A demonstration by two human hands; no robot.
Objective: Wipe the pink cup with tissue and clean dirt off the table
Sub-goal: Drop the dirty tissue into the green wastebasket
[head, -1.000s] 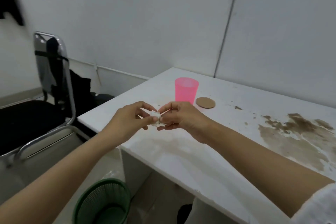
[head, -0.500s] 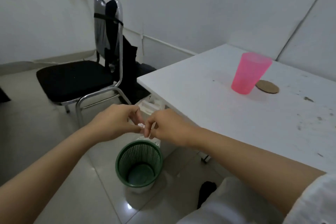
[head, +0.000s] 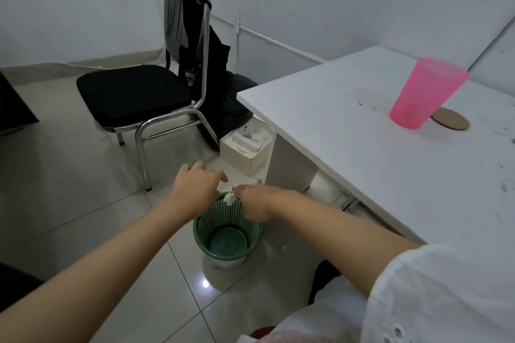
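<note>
A small crumpled white tissue wad (head: 229, 198) hangs just above the green mesh bin (head: 199, 234) on the floor. My right hand (head: 252, 199) holds the wad at its fingertips. My left hand (head: 197, 184) is beside it on the left, fingers spread and off the tissue. The pink cup (head: 426, 93) stands upright on the white table (head: 348, 153) at the far right, away from both hands. Small dark specks of dirt (head: 503, 185) dot the table's right side.
A round brown coaster (head: 452, 119) lies next to the cup. A black chair with a chrome frame (head: 133, 97) stands to the left, with a black bag (head: 223, 86) behind it. An open white box (head: 248, 149) sits on the tiled floor by the table leg.
My view and both hands swung from over the table down to the bin. My left hand has let go of the tissue and spread its fingers; the wad is now at my right fingertips.
</note>
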